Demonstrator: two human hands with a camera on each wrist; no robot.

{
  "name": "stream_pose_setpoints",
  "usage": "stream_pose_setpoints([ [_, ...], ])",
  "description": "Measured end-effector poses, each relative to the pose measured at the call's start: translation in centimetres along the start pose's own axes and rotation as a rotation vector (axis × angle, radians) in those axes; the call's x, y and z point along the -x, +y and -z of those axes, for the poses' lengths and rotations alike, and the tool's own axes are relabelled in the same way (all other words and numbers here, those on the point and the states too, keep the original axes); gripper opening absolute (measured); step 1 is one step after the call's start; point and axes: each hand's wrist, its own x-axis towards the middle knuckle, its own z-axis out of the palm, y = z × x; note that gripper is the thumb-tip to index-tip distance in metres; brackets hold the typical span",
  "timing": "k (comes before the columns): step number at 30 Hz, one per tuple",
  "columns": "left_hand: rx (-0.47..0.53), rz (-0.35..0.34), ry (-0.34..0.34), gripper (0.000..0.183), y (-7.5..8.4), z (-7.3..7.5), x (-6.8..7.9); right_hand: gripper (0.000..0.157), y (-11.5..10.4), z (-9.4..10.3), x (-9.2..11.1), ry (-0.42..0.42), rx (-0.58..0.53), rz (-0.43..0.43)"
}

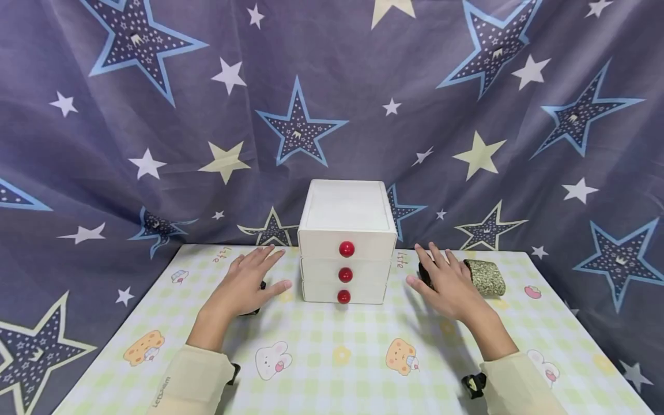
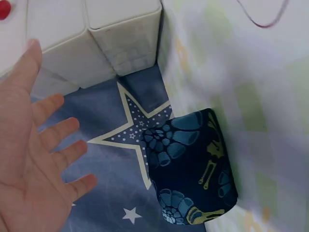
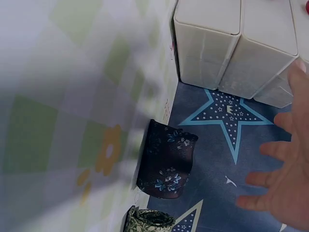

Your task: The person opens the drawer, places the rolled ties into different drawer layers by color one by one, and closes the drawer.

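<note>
A white three-drawer box (image 1: 349, 206) stands at the back middle of the table, its drawers closed, a red knob (image 1: 346, 249) on each. To its left my left hand (image 1: 242, 290) hovers palm down with fingers spread, holding nothing. Mostly hidden beneath that hand is a dark navy fabric bundle (image 2: 188, 166) with blue and gold patterns. My right hand (image 1: 450, 290) hovers likewise on the box's right, also holding nothing. Below it lies a dark floral bundle (image 3: 168, 159), partly covered in the head view. Beside that sits a green-patterned roll (image 1: 485, 278).
A pale green checked cloth with cartoon prints covers the table (image 1: 311, 369). Behind and at both sides hangs a dark blue curtain (image 1: 332, 52) with stars, close to the table's back edge.
</note>
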Motion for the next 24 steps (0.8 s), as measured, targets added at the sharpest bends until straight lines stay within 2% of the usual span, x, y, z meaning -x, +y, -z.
stream_pose_setpoints([
  [3,0.008,-0.006,0.029,0.077,0.0,0.3,-0.2,0.078,-0.2,0.3,-0.1,0.058,0.012,0.014],
  [10,0.087,-0.002,0.079,0.071,0.4,1.3,-0.7,0.064,-0.4,0.9,-0.2,0.281,0.028,0.078],
  [17,0.195,0.003,0.123,0.067,1.2,2.3,-1.5,0.051,-0.7,1.5,-0.6,0.492,-0.001,0.222],
  [20,0.226,-0.027,0.161,0.06,1.3,2.6,-1.9,0.048,-1.1,1.8,-0.9,0.565,-0.017,0.279],
  [24,0.272,-0.086,0.218,0.052,1.6,2.8,-2.4,0.045,-1.7,2.5,-1.1,0.636,-0.016,0.308],
])
